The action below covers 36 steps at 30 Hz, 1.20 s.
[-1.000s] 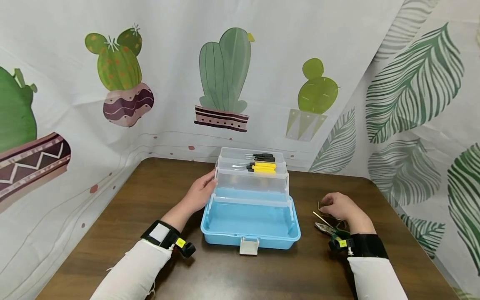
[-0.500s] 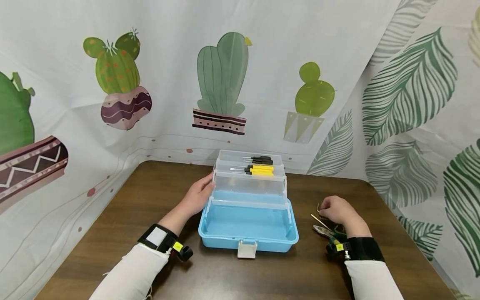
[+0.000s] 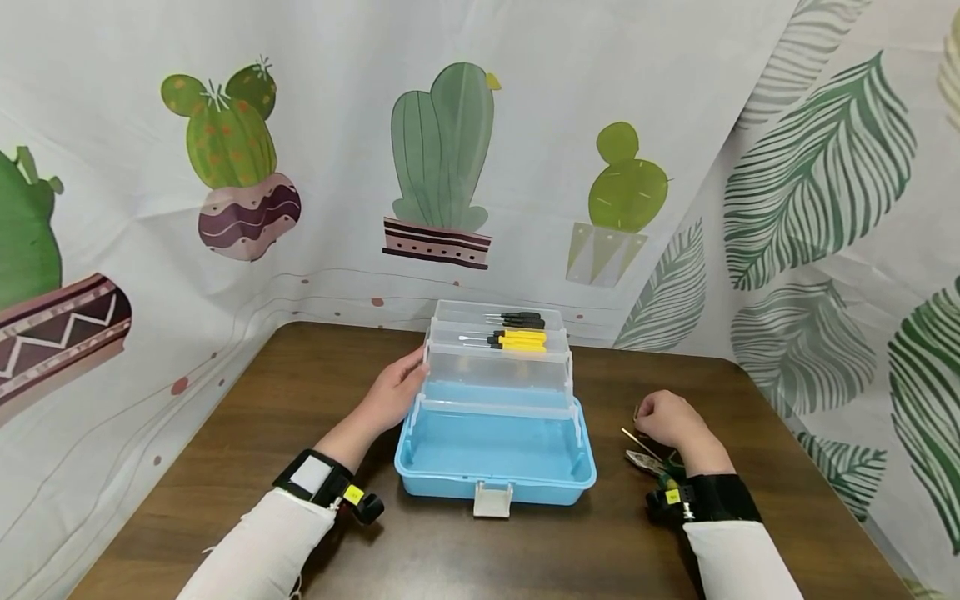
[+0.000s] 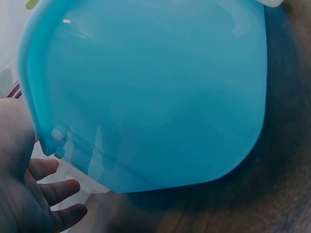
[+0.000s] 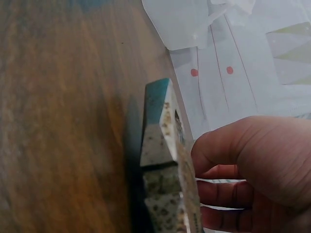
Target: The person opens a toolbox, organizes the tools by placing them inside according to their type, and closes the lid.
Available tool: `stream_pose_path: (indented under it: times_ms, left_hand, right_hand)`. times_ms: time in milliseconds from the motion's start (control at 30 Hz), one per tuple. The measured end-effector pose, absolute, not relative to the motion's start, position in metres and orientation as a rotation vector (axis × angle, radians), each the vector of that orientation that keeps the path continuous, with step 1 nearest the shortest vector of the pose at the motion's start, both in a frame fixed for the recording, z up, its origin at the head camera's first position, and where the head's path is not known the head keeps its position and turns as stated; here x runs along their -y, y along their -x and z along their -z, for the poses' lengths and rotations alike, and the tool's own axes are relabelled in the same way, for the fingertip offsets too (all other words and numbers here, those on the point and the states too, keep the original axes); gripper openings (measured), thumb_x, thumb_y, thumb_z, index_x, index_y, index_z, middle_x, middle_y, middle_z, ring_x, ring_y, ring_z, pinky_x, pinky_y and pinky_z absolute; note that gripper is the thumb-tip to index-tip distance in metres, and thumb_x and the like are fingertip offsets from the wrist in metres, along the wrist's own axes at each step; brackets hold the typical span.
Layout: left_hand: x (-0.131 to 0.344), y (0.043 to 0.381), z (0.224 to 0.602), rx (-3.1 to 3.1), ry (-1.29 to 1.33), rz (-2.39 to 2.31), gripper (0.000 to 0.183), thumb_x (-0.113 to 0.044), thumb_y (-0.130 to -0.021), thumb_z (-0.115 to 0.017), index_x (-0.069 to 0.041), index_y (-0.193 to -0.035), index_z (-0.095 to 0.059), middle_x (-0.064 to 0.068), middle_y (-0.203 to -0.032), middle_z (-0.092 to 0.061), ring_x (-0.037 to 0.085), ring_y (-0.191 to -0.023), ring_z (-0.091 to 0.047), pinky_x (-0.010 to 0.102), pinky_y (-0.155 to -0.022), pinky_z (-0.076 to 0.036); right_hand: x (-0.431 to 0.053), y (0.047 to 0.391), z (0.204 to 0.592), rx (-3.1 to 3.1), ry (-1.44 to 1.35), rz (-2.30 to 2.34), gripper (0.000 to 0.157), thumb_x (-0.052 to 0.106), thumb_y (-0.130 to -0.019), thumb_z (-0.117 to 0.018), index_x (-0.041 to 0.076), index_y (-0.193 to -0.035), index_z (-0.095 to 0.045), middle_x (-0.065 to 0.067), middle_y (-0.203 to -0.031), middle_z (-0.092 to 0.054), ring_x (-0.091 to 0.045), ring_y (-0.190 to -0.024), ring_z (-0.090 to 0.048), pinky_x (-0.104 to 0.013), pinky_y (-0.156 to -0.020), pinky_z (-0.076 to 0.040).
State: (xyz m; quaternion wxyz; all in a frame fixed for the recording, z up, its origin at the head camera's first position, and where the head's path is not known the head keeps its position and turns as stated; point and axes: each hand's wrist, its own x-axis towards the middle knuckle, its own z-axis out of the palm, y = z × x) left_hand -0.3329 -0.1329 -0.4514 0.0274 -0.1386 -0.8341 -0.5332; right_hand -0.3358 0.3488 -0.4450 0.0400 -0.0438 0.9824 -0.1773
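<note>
I rest left hand [image 3: 392, 392], fingers spread, at clear trays [image 3: 498, 371] of mid-table toolbox [image 3: 450, 486]; light pressure suits. Right hand [image 3: 670, 419] curls by pliers [image 3: 643, 462], brass rod [image 3: 632, 434]; from here, cannot tell whether anything's pinched. Best fingertips avoid pliers.

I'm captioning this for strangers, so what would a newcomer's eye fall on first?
Probably the open blue box on the table, its clear trays raised behind, holding yellow and black screwdrivers. The large printed cacti on the cloth behind would compete for attention. After those, the pliers on the table to the box's right.
</note>
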Motion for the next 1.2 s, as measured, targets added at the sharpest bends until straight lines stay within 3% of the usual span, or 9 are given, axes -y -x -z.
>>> stream_pose_path:
  times_ms: [367,800,1200]
  left_hand:
    - [0.1325,0.3340,0.4531,2.557,0.453,1.645,0.051,-0.038,-0.112,-0.040,-0.027,-0.161,-0.036,0.006,-0.166,-0.038,0.035,-0.150,-0.041,0.060,-0.116,-0.041]
    - [0.1296,0.3360,0.4573,2.574,0.440,1.661,0.050,-0.039,-0.112,-0.039,-0.033,-0.161,-0.034,-0.001,-0.168,-0.035,0.030,-0.152,-0.039,0.058,-0.117,-0.041]
    - [0.1320,0.3347,0.4555,2.564,0.467,1.641,0.052,-0.037,-0.112,-0.038,-0.024,-0.163,-0.032,0.004,-0.169,-0.033,0.031,-0.153,-0.037,0.057,-0.118,-0.039]
  right_hand:
    - [-0.3507,0.3381,0.4504,-2.985,0.081,0.560,0.016,0.021,-0.084,-0.063,0.014,-0.069,-0.061,0.000,-0.069,-0.058,-0.018,-0.064,-0.053,-0.030,-0.054,-0.038]
    - [-0.3537,0.3318,0.4489,-2.959,0.100,0.590,0.017,0.022,-0.085,-0.068,0.011,-0.073,-0.066,-0.002,-0.072,-0.060,-0.018,-0.066,-0.054,-0.031,-0.055,-0.040]
    - [-0.3555,0.3355,0.4489,-2.910,0.191,0.672,0.020,0.016,-0.083,-0.067,0.013,-0.064,-0.060,0.005,-0.060,-0.050,-0.015,-0.057,-0.048,-0.029,-0.053,-0.037]
